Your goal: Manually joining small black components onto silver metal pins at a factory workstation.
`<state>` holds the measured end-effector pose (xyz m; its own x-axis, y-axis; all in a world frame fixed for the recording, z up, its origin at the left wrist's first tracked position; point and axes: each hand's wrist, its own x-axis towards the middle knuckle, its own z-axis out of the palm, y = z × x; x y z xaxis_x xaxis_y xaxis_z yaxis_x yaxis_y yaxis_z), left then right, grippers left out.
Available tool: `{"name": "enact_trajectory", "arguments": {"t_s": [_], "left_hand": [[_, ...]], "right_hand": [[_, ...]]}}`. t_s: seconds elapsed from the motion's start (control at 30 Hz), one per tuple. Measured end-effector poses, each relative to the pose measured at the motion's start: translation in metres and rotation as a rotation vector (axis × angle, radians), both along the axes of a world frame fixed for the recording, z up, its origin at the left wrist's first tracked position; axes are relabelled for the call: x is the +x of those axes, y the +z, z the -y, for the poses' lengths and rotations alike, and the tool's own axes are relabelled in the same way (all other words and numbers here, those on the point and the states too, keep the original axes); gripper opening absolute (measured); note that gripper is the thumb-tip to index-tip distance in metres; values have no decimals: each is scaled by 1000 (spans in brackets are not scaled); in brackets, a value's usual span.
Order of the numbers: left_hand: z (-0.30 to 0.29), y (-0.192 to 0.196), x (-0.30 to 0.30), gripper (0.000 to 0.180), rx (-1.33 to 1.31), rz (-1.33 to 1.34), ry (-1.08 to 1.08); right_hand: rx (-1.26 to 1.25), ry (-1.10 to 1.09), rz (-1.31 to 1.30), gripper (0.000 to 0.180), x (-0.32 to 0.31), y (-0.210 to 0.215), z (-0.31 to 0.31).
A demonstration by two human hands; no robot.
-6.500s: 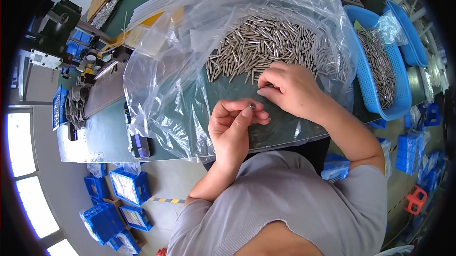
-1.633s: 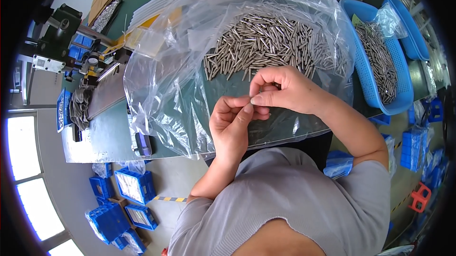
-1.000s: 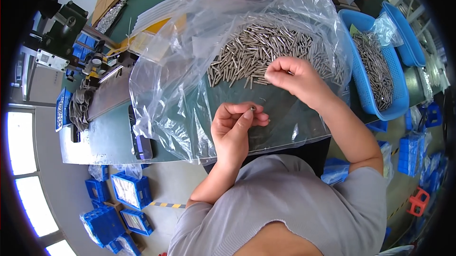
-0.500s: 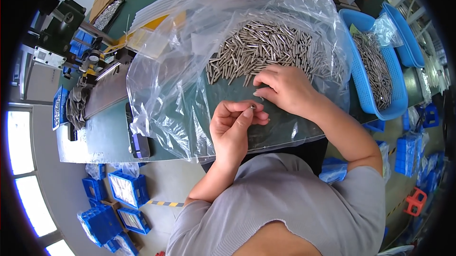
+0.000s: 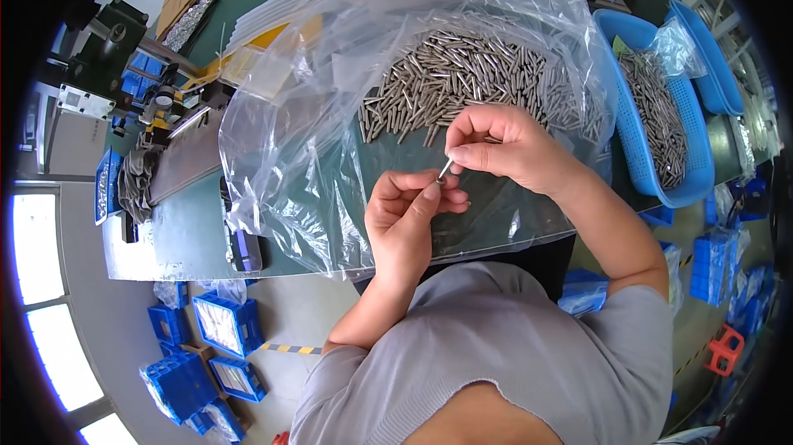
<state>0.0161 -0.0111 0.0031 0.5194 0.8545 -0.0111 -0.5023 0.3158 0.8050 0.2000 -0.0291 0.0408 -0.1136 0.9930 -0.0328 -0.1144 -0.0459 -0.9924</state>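
Note:
Pinched between thumb and fingers of my left hand (image 5: pixel 407 207) is a small round metal part (image 5: pixel 439 182), mostly covered by the fingertips. My right hand (image 5: pixel 508 148) grips a thin metal pin (image 5: pixel 447 168) by its upper end. The pin slants down, its lower tip at the small part; whether it sits inside cannot be made out. Just beyond my hands a heap of metal pins (image 5: pixel 462 73) lies on a clear plastic sheet (image 5: pixel 289 164), some of it under a fold of the plastic.
At the right stands a blue basket (image 5: pixel 625 135) holding many similar metal pieces, with another blue tray (image 5: pixel 717 86) beside it. A dark bench machine (image 5: pixel 124 32) is at the left of the green table (image 5: pixel 186 230). Blue crates (image 5: pixel 227 325) stand on the floor.
My right hand has closed on a pin and brought it to the small part in my left hand. The left hand stays almost in place.

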Motion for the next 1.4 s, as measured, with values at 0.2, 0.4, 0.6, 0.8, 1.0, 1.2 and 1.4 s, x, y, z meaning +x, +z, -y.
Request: {"name": "enact_trajectory", "arguments": {"t_s": [0.2, 0.4, 0.6, 0.8, 1.0, 1.2, 1.4], "left_hand": [[0, -3, 0, 7, 18, 12, 8], [0, -3, 1, 6, 11, 1, 19], [0, -2, 2, 5, 31, -27, 13], [0, -2, 1, 5, 7, 21, 16], [0, -2, 1, 4, 3, 18, 5], [0, -1, 0, 4, 1, 25, -6], [0, -2, -1, 5, 2, 26, -6]], "right_hand": [[102, 56, 216, 5, -3, -10, -2], [75, 24, 203, 6, -6, -12, -1], [93, 42, 223, 6, -4, -10, 0], [-184, -163, -478, 11, 21, -4, -1], [-45, -224, 40, 10, 22, -13, -3], [249, -273, 977, 12, 9, -18, 3], [383, -198, 1086, 10, 7, -18, 2]]}}
